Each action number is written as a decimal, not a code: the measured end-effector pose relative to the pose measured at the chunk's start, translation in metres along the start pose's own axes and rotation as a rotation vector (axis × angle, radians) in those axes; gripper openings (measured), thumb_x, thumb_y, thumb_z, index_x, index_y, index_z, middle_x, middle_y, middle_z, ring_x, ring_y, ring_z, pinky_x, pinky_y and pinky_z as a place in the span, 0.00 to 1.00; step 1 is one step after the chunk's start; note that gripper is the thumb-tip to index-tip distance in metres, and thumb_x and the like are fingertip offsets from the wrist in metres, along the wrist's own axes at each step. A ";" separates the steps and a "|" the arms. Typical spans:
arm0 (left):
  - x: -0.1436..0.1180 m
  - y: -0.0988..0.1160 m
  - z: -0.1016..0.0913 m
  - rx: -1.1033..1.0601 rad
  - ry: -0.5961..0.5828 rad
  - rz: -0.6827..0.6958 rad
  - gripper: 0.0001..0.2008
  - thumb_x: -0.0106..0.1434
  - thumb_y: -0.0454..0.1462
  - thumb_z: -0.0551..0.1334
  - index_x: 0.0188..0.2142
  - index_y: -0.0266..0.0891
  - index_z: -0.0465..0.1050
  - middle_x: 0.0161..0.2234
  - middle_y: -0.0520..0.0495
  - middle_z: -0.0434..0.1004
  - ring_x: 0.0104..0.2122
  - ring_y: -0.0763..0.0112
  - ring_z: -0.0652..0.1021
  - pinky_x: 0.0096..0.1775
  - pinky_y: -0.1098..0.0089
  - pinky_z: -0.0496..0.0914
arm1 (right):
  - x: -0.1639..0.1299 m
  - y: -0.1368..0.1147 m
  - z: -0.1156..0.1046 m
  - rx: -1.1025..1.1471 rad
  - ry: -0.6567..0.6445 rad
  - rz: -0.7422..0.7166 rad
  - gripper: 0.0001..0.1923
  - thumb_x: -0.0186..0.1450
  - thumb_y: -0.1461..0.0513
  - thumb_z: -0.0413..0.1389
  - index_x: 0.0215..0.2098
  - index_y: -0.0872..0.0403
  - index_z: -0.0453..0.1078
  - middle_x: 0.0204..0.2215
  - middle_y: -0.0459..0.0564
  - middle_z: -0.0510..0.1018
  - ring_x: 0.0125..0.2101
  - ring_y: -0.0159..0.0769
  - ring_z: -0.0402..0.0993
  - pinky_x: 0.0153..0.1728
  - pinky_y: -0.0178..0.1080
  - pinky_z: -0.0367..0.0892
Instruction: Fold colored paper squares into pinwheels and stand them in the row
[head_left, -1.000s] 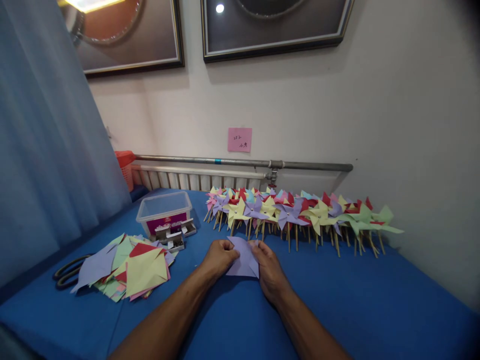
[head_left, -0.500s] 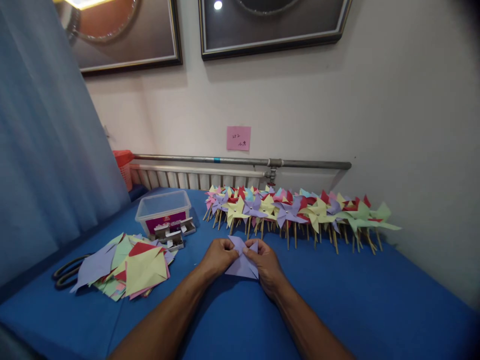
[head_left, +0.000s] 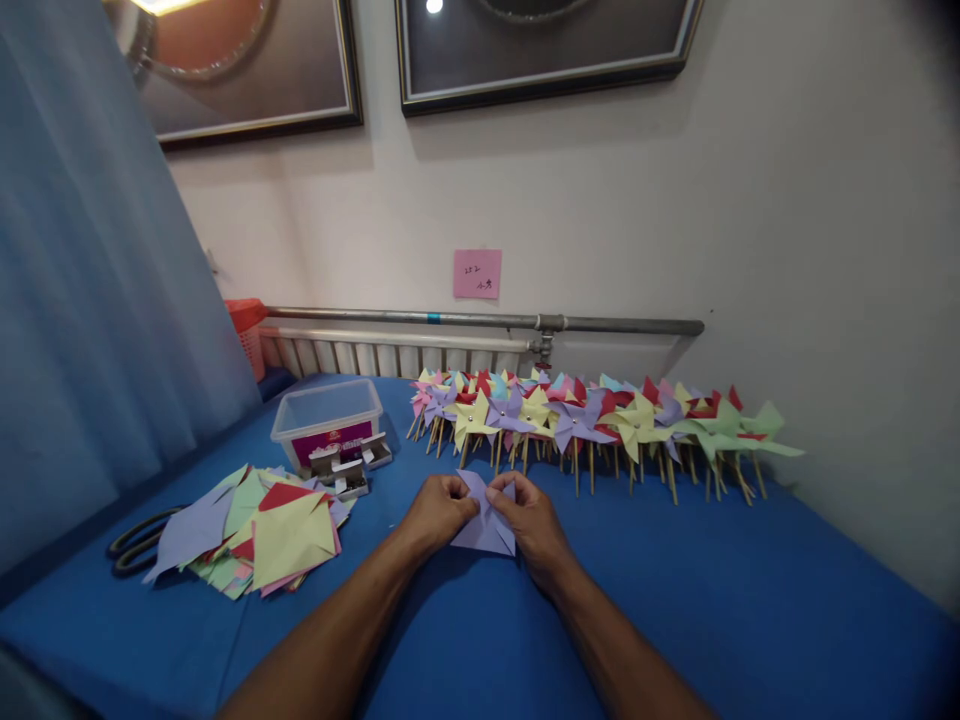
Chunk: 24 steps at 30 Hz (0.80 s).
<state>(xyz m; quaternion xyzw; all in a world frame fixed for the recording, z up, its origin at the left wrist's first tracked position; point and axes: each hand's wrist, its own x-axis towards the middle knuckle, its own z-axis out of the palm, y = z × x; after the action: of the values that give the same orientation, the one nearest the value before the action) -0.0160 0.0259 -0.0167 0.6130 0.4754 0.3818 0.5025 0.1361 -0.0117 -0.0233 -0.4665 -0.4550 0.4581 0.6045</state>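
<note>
Between my two hands is a square of purple paper [head_left: 484, 535], held just above the blue-covered table [head_left: 675, 590]. My left hand [head_left: 439, 512] pinches its left side between thumb and fingers. On the opposite side, my right hand [head_left: 531, 522] is closed on the paper, its thumb pressing near the middle. The paper's upper right corner stands bent up by the right fingers. Whether a pin sits in the paper is too small to tell.
Paper pinwheels [head_left: 577, 425] on sticks lie bunched at the back right. Coloured paper sheets [head_left: 292, 540] lie left, partly over scissors [head_left: 135, 545]. Behind them are a clear plastic tub [head_left: 326, 405] and small open boxes [head_left: 350, 480]. A blue curtain [head_left: 97, 280] hangs at the left.
Both hands keep hold of the purple paper in nearly the same place. The right thumb and fingers have shifted very slightly.
</note>
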 end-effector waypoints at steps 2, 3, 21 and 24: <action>-0.001 0.002 0.000 0.005 -0.003 -0.006 0.08 0.48 0.34 0.65 0.19 0.39 0.64 0.16 0.58 0.62 0.19 0.78 0.62 0.23 0.75 0.54 | 0.001 0.002 0.000 0.013 -0.015 0.017 0.17 0.50 0.51 0.70 0.28 0.51 0.71 0.19 0.39 0.71 0.21 0.31 0.63 0.24 0.33 0.58; -0.001 0.002 0.000 0.008 -0.006 -0.009 0.08 0.48 0.34 0.65 0.19 0.39 0.64 0.16 0.58 0.62 0.19 0.78 0.62 0.23 0.75 0.54 | 0.001 0.003 0.000 0.018 -0.021 0.025 0.17 0.49 0.52 0.70 0.28 0.50 0.70 0.20 0.39 0.71 0.21 0.31 0.64 0.24 0.33 0.58; 0.000 0.003 -0.003 0.002 -0.052 -0.003 0.10 0.49 0.37 0.66 0.20 0.39 0.65 0.16 0.58 0.63 0.18 0.79 0.61 0.23 0.74 0.54 | 0.009 0.004 -0.005 -0.068 -0.017 0.011 0.14 0.47 0.59 0.68 0.31 0.51 0.72 0.21 0.38 0.73 0.21 0.30 0.66 0.24 0.33 0.60; 0.000 0.004 -0.003 -0.005 -0.054 -0.018 0.09 0.49 0.35 0.65 0.20 0.39 0.65 0.16 0.58 0.63 0.18 0.79 0.61 0.23 0.74 0.53 | 0.009 0.002 -0.006 -0.067 -0.028 0.035 0.16 0.45 0.60 0.67 0.32 0.51 0.72 0.22 0.39 0.75 0.22 0.31 0.67 0.24 0.34 0.61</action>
<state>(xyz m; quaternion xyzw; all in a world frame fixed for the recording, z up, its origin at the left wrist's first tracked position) -0.0179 0.0260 -0.0125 0.6174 0.4663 0.3618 0.5200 0.1429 -0.0029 -0.0253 -0.4880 -0.4700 0.4597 0.5741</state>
